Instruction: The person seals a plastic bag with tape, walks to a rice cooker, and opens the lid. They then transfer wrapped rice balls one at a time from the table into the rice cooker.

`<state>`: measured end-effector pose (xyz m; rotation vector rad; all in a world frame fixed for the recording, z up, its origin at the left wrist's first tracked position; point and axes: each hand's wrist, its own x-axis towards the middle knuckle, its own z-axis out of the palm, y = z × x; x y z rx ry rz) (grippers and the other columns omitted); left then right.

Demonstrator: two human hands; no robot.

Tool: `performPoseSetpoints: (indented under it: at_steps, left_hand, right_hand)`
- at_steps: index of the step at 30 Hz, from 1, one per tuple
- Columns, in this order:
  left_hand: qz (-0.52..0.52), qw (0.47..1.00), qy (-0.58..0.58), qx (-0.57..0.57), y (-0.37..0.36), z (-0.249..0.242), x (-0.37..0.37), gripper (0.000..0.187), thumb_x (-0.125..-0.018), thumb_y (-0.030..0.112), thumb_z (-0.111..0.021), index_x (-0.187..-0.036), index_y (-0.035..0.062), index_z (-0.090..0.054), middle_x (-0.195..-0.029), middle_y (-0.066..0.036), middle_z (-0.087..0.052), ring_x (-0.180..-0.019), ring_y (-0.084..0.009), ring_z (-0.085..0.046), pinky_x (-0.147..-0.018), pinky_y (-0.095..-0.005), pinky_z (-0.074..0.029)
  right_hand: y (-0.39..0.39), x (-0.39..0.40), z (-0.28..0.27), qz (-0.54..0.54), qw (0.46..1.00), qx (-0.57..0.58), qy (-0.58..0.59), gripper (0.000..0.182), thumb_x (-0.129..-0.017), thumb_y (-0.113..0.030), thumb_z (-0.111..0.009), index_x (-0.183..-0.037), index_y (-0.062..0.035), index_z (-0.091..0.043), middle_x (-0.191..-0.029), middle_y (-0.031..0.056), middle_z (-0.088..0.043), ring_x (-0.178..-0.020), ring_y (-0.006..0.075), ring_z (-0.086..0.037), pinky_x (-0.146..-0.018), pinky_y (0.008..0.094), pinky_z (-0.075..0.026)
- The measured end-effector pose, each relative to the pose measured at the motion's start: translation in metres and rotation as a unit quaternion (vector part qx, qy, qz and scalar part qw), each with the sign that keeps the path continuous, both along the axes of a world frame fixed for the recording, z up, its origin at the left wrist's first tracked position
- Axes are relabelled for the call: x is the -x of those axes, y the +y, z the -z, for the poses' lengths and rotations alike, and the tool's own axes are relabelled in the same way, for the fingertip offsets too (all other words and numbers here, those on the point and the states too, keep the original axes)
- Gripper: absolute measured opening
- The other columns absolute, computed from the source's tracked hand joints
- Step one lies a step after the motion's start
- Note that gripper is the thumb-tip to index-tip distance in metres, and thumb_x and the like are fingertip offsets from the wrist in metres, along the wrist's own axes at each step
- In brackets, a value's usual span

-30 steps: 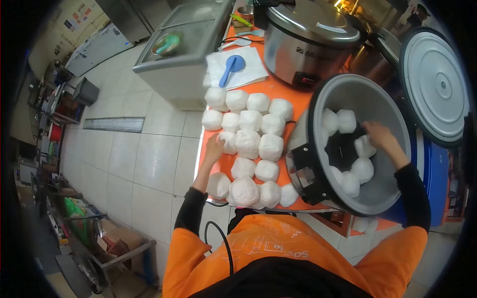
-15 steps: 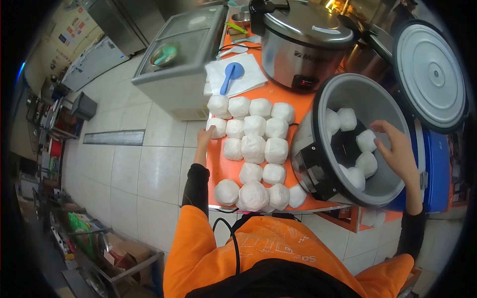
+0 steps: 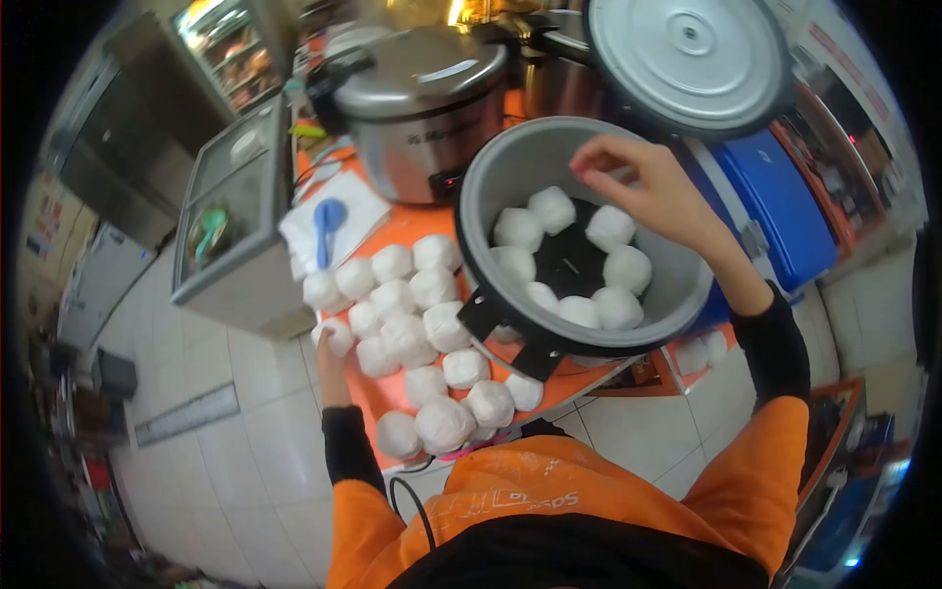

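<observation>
Inside the wide grey pot (image 3: pixel 474 187) of an open cooker, white rounded bundles (image 3: pixel 626 270) sit in a ring around the dark bottom. My right hand (image 3: pixel 643 182) hovers over the pot's far right side, thumb and fingers apart, holding nothing; the nearest bundle (image 3: pixel 610 228) lies just below it. At the left edge of the orange tabletop (image 3: pixel 378 395), my left hand (image 3: pixel 327 351) has its fingers around one white bundle (image 3: pixel 338 336), beside several more piled in rows (image 3: pixel 407 339). What the bundles contain cannot be made out.
A closed steel cooker (image 3: pixel 422 123) stands behind the pile. The open cooker's round lid (image 3: pixel 692 59) is tipped back, near a blue box (image 3: pixel 775 201). A blue paddle (image 3: pixel 327 231) lies on white paper (image 3: pixel 358 211). To the left stands a glass-topped freezer (image 3: pixel 235 255).
My right hand has let go of a bundle in the pot and lifted away from it. My left hand stays at the same bundle. The view has turned to the right.
</observation>
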<state>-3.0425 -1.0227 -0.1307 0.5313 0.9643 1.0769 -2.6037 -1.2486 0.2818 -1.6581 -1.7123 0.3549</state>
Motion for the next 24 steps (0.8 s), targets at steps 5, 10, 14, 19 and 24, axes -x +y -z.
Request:
performPoseSetpoints:
  at_steps: [5,10,14,19,24]
  left_hand:
    - [-0.185,0.970,0.103,-0.122,-0.039,-0.106,-0.029,0.052,-0.075,0.022,-0.061,-0.113,-0.0079,-0.042,-0.111,-0.016,-0.050,-0.099,-0.0287,-0.053,-0.076,-0.0394,-0.050]
    - [0.063,0.931,0.076,-0.350,-0.113,-0.327,-0.147,0.065,-0.072,0.019,-0.060,-0.126,0.0004,-0.029,-0.120,-0.016,-0.041,-0.112,-0.0272,-0.044,-0.090,-0.0400,-0.041]
    - [0.247,0.854,0.114,-0.443,-0.121,-0.385,-0.260,0.069,-0.072,0.015,-0.064,-0.127,0.0071,-0.024,-0.115,-0.016,-0.045,-0.104,-0.0267,-0.050,-0.085,-0.0336,-0.045]
    - [0.447,0.730,0.260,-0.446,-0.090,-0.369,-0.353,0.058,-0.080,0.028,-0.061,-0.124,0.0071,-0.030,-0.116,-0.015,-0.044,-0.104,-0.0220,-0.048,-0.086,-0.0318,-0.041]
    - [0.575,0.302,0.448,-0.615,-0.042,-0.320,-0.414,0.032,-0.076,0.014,-0.052,-0.107,0.0073,-0.058,-0.106,-0.016,-0.057,-0.100,-0.0314,-0.053,-0.083,-0.0388,-0.043]
  right_hand:
    - [-0.012,-0.009,-0.005,-0.033,0.971,0.095,0.219,0.015,-0.082,-0.013,-0.055,-0.093,-0.0026,-0.058,-0.087,0.0030,-0.060,-0.082,0.0123,-0.058,-0.070,0.0240,-0.046]
    - [0.001,0.012,-0.007,-0.165,0.940,0.160,0.254,0.045,-0.080,-0.009,-0.057,-0.122,-0.0072,-0.042,-0.110,0.0077,-0.051,-0.100,0.0148,-0.053,-0.082,0.0265,-0.044]
    - [0.021,-0.003,-0.008,-0.226,0.900,0.140,0.346,0.075,-0.075,-0.018,-0.066,-0.135,-0.0123,-0.021,-0.119,0.0123,-0.043,-0.104,0.0181,-0.050,-0.081,0.0295,-0.047]
    - [0.016,-0.078,-0.008,-0.022,0.950,0.254,0.181,0.070,-0.068,-0.030,-0.068,-0.127,-0.0140,-0.035,-0.105,0.0090,-0.053,-0.085,0.0165,-0.057,-0.056,0.0236,-0.051]
    - [0.059,-0.126,0.054,-0.035,0.833,0.527,-0.161,0.077,-0.058,-0.037,-0.071,-0.125,-0.0126,-0.040,-0.098,0.0140,-0.055,-0.070,0.0211,-0.059,-0.053,0.0252,-0.051]
